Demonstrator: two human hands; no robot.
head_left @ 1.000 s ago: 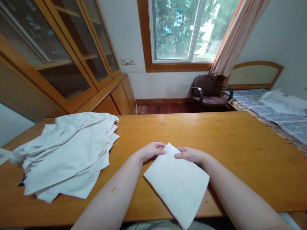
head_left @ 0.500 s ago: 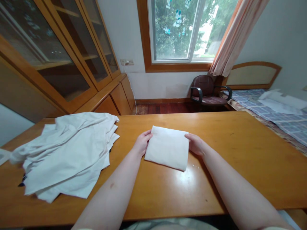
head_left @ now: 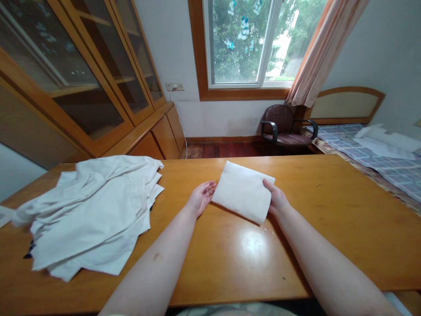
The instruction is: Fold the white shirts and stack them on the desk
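Note:
A white cloth folded into a flat square (head_left: 245,191) is held tilted over the middle of the table. My right hand (head_left: 275,197) grips its right edge, thumb on top and the other fingers hidden beneath. At the cloth's left edge my left hand (head_left: 202,196) is open, palm turned up and fingers spread, the fingertips close to the edge; whether they touch it I cannot tell. On the left side of the table lies a loose pile of white cloths (head_left: 98,210), apart from both hands.
The wooden table (head_left: 329,228) spans the view. Behind it are a brown armchair (head_left: 283,125) and a window with a pink curtain (head_left: 325,52). A glass-door cabinet (head_left: 131,118) stands at the left, and a bed with a checked cover (head_left: 378,149) at the right.
The folded cloth has shifted right and slightly away from me, and has turned clockwise in my right hand. My left hand has let go of its left edge and opened.

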